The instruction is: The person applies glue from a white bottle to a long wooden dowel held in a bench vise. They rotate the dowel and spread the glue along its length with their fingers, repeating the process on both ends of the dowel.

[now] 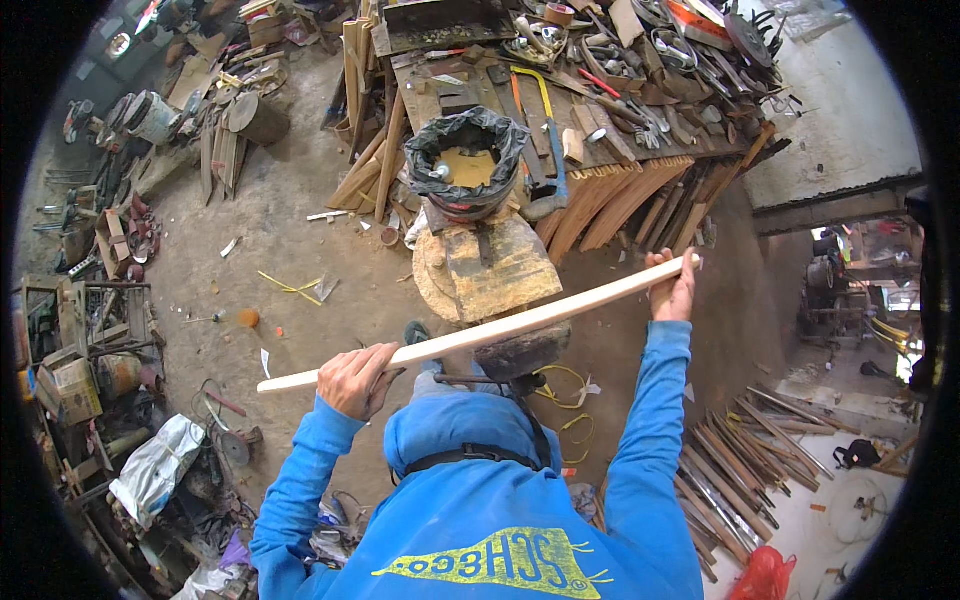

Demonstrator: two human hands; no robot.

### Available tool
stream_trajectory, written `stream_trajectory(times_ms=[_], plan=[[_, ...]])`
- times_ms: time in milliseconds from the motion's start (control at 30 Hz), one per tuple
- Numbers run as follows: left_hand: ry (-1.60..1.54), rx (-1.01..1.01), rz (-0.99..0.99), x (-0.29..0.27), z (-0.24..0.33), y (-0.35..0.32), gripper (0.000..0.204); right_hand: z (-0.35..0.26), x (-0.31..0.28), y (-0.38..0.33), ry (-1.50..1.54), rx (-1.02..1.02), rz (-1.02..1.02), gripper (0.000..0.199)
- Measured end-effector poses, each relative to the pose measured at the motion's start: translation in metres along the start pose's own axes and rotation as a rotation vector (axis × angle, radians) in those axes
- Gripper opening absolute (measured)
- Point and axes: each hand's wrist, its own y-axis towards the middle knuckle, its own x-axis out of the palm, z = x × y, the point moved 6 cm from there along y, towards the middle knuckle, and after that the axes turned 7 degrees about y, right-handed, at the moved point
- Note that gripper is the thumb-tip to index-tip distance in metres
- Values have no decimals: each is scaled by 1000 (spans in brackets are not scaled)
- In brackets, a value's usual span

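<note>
A long pale wooden strip [470, 343], slightly bowed, spans the space in front of me, its right end higher in the picture. My left hand [358, 382] is closed around it a little in from its left end. Close to the other end, my right hand [672, 290] grips it with the fingers wrapped round. Beyond the strip stands a sawdust-covered wooden stand [487, 268]. A bucket lined with a black plastic bag [468, 150] sits at its far side, with sawdust inside. The strip hides part of a dark rounded block [523, 350] under it.
A cluttered workbench [450, 95] at the back carries hand tools, among them a blue and yellow hacksaw [552, 130]. Curved wooden boards [625, 200] lean below it. Wooden strips [735, 480] lie at the lower right. Scrap and a metal rack [95, 320] crowd the left side.
</note>
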Motion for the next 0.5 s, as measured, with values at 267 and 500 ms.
stream_trajectory(times_ms=[267,500], plan=[[-52,11,46,26,-18,-4,33,68,-77,30,-49,144,-119,69],[-128,3,18,50,-11,14,32,329,-252,-164,113,819,216,55]])
